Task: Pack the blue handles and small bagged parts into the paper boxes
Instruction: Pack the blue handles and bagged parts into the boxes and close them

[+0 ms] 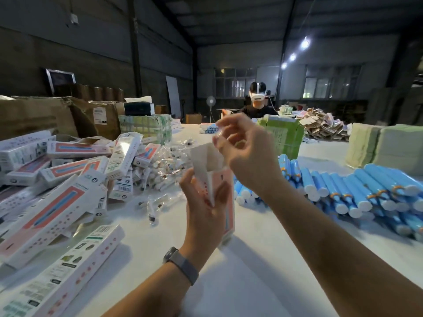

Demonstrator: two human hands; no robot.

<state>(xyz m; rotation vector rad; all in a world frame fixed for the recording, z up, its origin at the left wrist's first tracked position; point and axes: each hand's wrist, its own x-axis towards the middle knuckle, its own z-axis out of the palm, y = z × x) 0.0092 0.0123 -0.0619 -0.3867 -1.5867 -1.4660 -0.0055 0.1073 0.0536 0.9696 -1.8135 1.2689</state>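
Observation:
My left hand (204,209) grips a pink and white paper box (225,202) that stands upright on the white table (251,271), its top flaps (206,159) open. My right hand (247,152) hovers just above the open top, fingers curled, pinching what looks like a small clear bagged part; blur hides the detail. A heap of blue handles (357,191) with white ends lies to the right. Small bagged parts (164,168) are piled left of the box.
Several filled paper boxes (64,191) lie heaped at the left. Brown cartons (45,120) and bundled green packs (283,136) stand behind. Pale green stacks (386,147) sit at the far right. Another person (258,104) sits across the table.

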